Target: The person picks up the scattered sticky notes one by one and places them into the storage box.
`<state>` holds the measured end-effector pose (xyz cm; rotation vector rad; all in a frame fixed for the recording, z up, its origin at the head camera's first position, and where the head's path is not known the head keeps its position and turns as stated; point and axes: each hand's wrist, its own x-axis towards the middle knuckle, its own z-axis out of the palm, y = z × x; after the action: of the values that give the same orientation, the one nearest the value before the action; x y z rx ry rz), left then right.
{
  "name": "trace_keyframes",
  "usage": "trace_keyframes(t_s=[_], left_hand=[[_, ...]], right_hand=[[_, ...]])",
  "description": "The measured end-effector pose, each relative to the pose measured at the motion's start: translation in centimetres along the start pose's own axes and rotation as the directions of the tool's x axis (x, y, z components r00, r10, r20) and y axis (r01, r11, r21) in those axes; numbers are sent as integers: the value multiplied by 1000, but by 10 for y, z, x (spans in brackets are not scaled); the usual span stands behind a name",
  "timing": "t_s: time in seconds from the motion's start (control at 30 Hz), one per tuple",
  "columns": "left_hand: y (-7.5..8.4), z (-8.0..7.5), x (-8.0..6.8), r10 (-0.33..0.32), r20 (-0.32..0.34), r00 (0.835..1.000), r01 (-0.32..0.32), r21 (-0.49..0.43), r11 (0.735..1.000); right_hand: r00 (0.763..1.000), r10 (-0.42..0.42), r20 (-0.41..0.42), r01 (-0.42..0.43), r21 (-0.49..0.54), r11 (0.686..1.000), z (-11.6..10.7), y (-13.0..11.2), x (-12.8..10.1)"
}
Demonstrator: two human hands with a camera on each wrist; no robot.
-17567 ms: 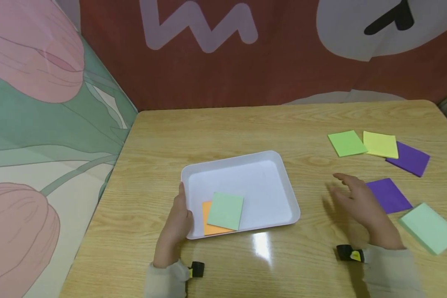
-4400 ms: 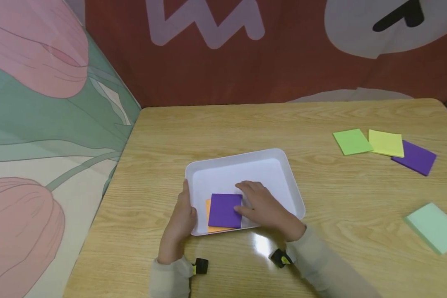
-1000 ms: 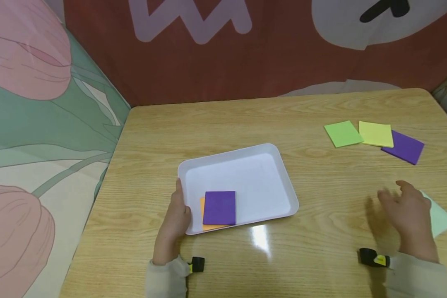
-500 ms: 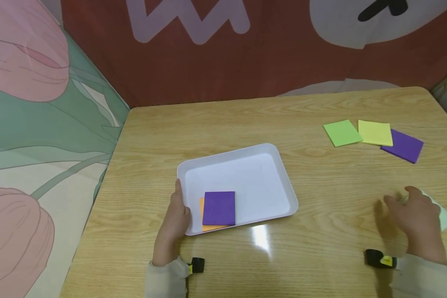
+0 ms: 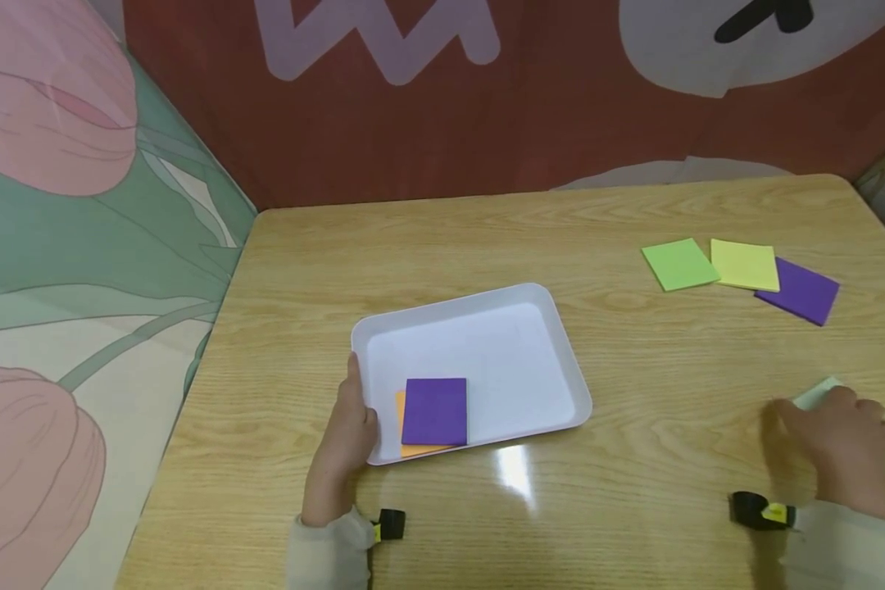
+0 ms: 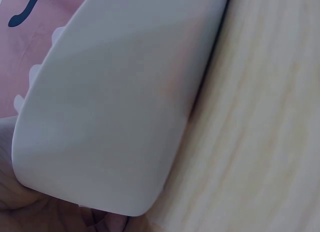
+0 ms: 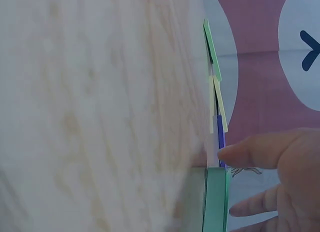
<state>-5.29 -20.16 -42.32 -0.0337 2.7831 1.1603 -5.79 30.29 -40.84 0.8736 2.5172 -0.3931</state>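
Fingers of the right hand lie flat on the mint pad, nothing gripped; pickup step, needs pinching its edge.

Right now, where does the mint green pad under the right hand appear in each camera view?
Head: mint green pad at the right edge, mostly covered by the right hand.
Left wrist: not in it; only the white tray.
Right wrist: bottom centre, seen edge-on.
Shared landmark: wooden table.
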Motion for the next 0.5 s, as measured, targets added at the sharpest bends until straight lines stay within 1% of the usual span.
trace_keyframes(t_s=[0.17, 0.3, 0.4, 0.5], left_hand=[[1, 0, 0, 10, -5, 1000, -10, 11, 1000], [2, 0, -1, 3, -1, 1000, -3, 12, 1000], [2, 0, -1, 5, -1, 1000, -5, 6, 1000], [2, 0, -1, 12, 0, 1000, -12, 15, 1000]], right_hand=[[995, 88, 41, -87, -23, 996, 1, -1, 1], [985, 149, 84, -149, 3, 989, 1, 0, -1], [981, 169, 101, -172, 29, 985, 3, 2, -1], [980, 161, 118, -167, 42, 985, 3, 6, 0]])
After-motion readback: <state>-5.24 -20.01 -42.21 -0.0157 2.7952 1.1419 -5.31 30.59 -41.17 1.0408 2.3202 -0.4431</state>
